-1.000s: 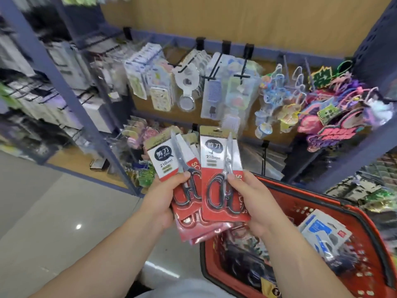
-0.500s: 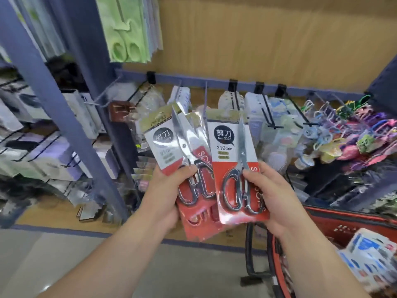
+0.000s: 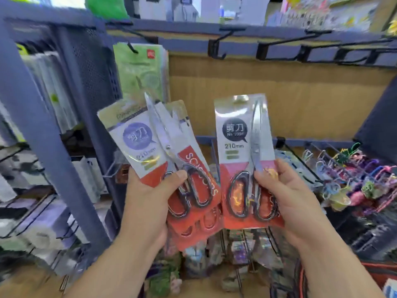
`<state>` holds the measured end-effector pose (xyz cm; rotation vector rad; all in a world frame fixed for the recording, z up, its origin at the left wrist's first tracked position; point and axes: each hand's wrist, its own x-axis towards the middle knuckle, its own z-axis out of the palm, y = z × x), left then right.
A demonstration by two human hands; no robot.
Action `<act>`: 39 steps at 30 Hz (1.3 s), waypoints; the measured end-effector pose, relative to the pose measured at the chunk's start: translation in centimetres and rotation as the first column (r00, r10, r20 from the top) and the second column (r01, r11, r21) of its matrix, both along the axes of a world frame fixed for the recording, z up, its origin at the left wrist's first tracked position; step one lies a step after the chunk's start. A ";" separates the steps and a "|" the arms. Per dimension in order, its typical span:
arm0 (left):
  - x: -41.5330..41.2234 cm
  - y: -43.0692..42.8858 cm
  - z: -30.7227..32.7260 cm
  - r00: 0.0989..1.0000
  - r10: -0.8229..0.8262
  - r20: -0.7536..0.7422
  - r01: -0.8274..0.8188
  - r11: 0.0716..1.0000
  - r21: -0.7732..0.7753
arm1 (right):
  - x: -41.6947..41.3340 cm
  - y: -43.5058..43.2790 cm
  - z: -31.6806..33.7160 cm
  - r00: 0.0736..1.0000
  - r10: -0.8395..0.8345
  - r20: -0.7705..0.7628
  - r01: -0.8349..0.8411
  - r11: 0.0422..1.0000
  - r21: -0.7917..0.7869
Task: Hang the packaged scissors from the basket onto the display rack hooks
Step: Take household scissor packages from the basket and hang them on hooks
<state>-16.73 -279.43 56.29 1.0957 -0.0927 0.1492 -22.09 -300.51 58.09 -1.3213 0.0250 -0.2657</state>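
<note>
My left hand [image 3: 148, 196] grips a fanned stack of packaged scissors [image 3: 150, 143], white and red cards with black-handled steel scissors, tilted left. My right hand [image 3: 287, 203] pinches a single packaged scissors [image 3: 240, 147] by its lower right, held upright and apart from the stack. Both packs are raised in front of the wooden back panel of the display rack. Black empty hooks [image 3: 217, 48] stick out from the blue rail above them. Only a sliver of the red basket [image 3: 380, 274] shows at the bottom right.
A blue upright post [image 3: 40, 125] stands at the left with packaged goods beyond it. Green packs [image 3: 139, 69] hang on a hook at upper left. Colourful hair clips [image 3: 356, 175] fill hooks at the right. More hanging goods sit below my hands.
My view has tilted upward, bringing the upper rail of empty hooks into sight. Both hands have risen with the packs, and the single pack has moved right, away from the stack.
</note>
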 end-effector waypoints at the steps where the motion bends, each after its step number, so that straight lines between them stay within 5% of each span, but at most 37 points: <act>1: 0.5 -0.1 0.4 0.999 0.026 0.022 -0.026 1.000 0.006 | 0.7 -0.3 0.5 0.999 -0.009 0.035 0.010 0.999 -0.032; 8: 3.1 -1.8 2.5 0.983 0.152 0.099 -0.151 0.988 -0.017 | 6.2 -2.8 2.3 0.980 0.103 0.173 -0.070 0.980 -0.187; 17: 4.5 -3.1 2.0 0.942 0.313 0.125 -0.313 0.950 -0.017 | 10.0 -3.4 1.8 0.951 0.219 0.217 -0.182 0.967 -0.180; 32: 6.4 -2.2 2.7 0.928 0.311 0.204 -0.323 0.946 0.027 | 11.8 -2.8 1.7 0.954 0.173 0.244 -0.129 0.973 -0.189; 39: 6.8 -1.8 2.7 0.918 0.322 0.233 -0.345 0.936 0.066 | 14.8 -2.5 0.7 0.975 0.082 0.207 -0.013 0.949 -0.315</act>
